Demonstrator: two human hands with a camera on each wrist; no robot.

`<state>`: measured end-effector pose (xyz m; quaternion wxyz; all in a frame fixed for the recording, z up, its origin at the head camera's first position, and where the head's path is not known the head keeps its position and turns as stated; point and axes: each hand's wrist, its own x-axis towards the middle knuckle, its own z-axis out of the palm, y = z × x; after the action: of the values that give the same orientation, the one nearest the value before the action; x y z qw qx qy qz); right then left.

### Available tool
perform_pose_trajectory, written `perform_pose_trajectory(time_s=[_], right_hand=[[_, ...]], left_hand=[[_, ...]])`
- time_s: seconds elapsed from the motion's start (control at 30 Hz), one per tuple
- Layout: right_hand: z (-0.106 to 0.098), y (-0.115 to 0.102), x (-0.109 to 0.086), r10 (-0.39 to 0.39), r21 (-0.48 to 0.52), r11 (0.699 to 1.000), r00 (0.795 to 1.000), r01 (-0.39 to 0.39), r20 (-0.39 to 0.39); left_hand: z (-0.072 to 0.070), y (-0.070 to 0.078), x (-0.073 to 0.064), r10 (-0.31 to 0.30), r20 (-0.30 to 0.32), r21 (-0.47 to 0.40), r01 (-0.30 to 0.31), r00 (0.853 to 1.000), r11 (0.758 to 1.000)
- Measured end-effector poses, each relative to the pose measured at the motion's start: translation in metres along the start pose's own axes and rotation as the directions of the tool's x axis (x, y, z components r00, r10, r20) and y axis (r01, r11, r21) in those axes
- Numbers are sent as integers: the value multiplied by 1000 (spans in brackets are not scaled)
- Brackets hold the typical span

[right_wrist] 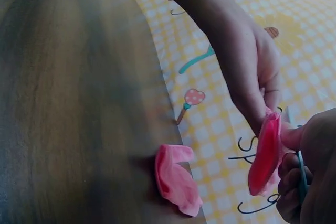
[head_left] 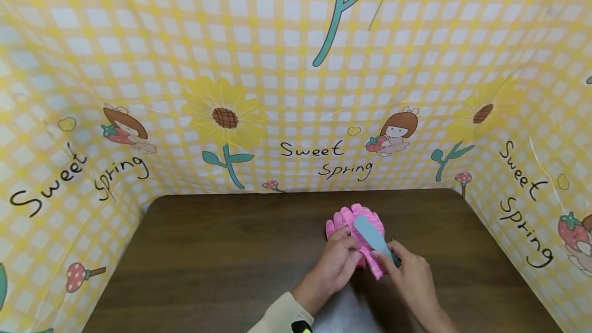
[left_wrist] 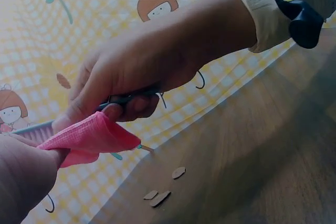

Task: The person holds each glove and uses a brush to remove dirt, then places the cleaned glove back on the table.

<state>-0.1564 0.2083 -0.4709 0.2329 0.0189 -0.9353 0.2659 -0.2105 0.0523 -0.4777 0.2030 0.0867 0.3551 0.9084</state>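
Note:
My left hand [head_left: 334, 261] grips a pink knitted glove [head_left: 344, 217] with its fingers spread upward, thumb on the front. In my right hand [head_left: 413, 276] is a blue-grey brush [head_left: 370, 230], its handle inside the curled fingers. The brush head lies slanted across the glove in the head view; its bristles [left_wrist: 46, 131] show at its edge in the left wrist view. The glove's open cuff [right_wrist: 265, 156] hangs between the two hands, close by the right thumb. A second pink glove [right_wrist: 176, 179] lies crumpled on the table, mostly hidden under the hands in the head view.
The dark wooden table [head_left: 222, 251] ends at a yellow checked cloth [head_left: 296, 91] that rises behind it and at both sides. Some small pale patches [left_wrist: 160, 199] show on the table in the left wrist view.

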Motion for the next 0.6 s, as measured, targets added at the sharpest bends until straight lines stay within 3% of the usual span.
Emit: perform_pose_trajectory(time_s=[0.13, 0.6], right_hand=[[-1, 5, 2, -3, -43, 999, 1000, 2, -22], [-9, 17, 11, 145, -32, 989, 988, -144, 51]], left_hand=[[0, -3, 1, -17, -8, 0, 17, 1000, 1000], [2, -7, 0, -38, -12, 61, 38, 999, 997]])
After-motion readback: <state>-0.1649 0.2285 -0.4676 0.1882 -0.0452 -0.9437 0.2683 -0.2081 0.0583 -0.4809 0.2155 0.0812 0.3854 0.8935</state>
